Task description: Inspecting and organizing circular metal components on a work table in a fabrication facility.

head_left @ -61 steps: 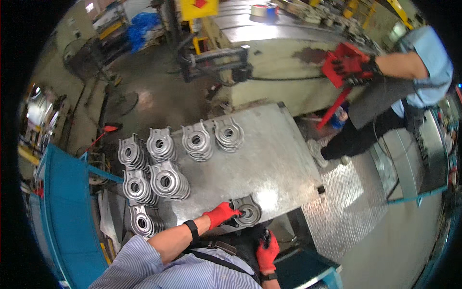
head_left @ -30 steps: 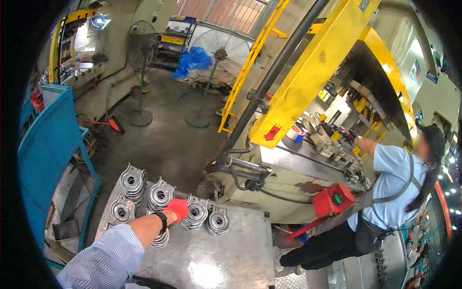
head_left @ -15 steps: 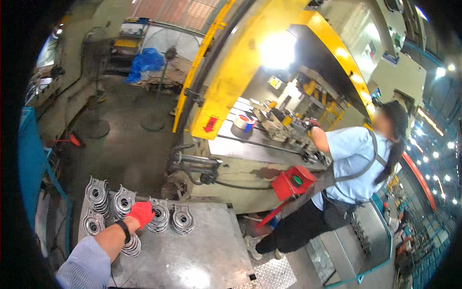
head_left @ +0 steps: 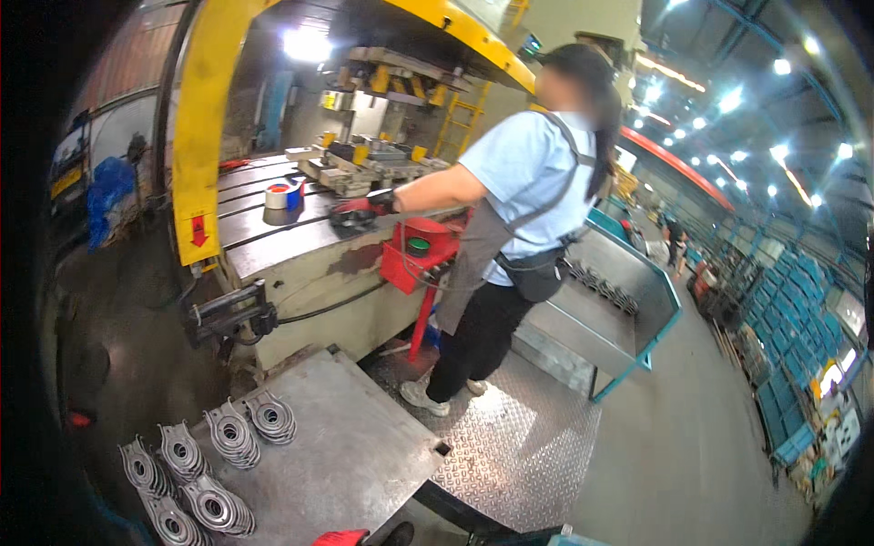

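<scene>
A red glove [head_left: 341, 539] shows at the lower edge, and I take it for my left hand. Its fingers are cut off by the frame, so I cannot see whether it holds anything. A dark object [head_left: 399, 535] lies right beside it, too cropped to name. Several stacks of ring-shaped metal brackets stand on the left part of the steel table [head_left: 346, 455]. Among them are a far stack [head_left: 273, 419], one beside it [head_left: 232, 437] and a near stack [head_left: 218, 507]. The glove is apart from all of them. My right hand is not in view.
A co-worker [head_left: 537, 182] stands at a yellow-framed press [head_left: 200, 136], a gloved hand [head_left: 366, 207] over its bed. A red bin on a stand [head_left: 414, 259] is in front. A blue-edged metal cart [head_left: 642, 337] and tread-plate floor [head_left: 519, 464] lie to the right.
My view has swung right. My left hand has left the bracket stacks and dropped to the lower edge. The co-worker's arm now reaches lower, at the front of the press bed.
</scene>
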Tool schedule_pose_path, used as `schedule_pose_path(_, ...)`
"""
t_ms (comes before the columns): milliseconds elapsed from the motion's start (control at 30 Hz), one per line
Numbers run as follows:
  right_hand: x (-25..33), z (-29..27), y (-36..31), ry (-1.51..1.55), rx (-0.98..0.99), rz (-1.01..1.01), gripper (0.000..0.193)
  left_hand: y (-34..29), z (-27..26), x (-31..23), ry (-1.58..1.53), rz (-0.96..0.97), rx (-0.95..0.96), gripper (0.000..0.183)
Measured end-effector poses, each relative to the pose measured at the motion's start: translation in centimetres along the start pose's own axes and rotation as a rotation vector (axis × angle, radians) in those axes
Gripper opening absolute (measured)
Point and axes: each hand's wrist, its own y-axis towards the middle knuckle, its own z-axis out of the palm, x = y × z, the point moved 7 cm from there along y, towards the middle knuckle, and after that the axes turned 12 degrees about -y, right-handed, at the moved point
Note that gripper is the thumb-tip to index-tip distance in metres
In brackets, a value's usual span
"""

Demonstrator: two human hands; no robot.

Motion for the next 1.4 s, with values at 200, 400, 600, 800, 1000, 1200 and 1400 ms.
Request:
schedule_pose_path(200, 6.4, -3.3, -5.4, 0.051, -0.032, 0.090, 0.019, 1.8, 3.4, 5.9, 0.349, 0.016, 0.123, 0.039)
schedule_pose_path(400, 4.5, -3.4, -5.3, 0.016, -0.030, 0.138, 0.021, 3.1, 2.8, 16.8, 0.421, -0.105, -0.086, 0.038)
schedule_pose_path(600, 2.3, -5.5, -4.3, -0.177, -0.219, 0.135, 0.026, 3.6, 2.1, 19.7, 0.503, -0.327, -0.197, 0.046)
schedule_pose_path(800, 1.7, -9.0, -3.2, -0.217, -0.234, 0.227, 0.025, 3.3, 3.2, 16.2, 0.529, -0.418, -0.285, 0.059)
schedule_pose_path(1000, -2.1, -9.0, -2.4, -0.271, -0.269, 0.072, 0.020, 3.4, 3.3, 19.0, 0.777, -0.401, -0.323, 0.061)
schedule_pose_path(1200, -4.9, -6.6, -3.2, -0.382, -0.255, -0.027, 0.021, 3.4, 2.8, 23.2, 0.907, -0.380, -0.443, 0.061)
schedule_pose_path(1400, -6.6, -6.3, -3.8, -0.536, -0.310, -0.247, 0.020, 4.1, 3.7, 19.7, 0.789, -0.470, -0.360, 0.057)
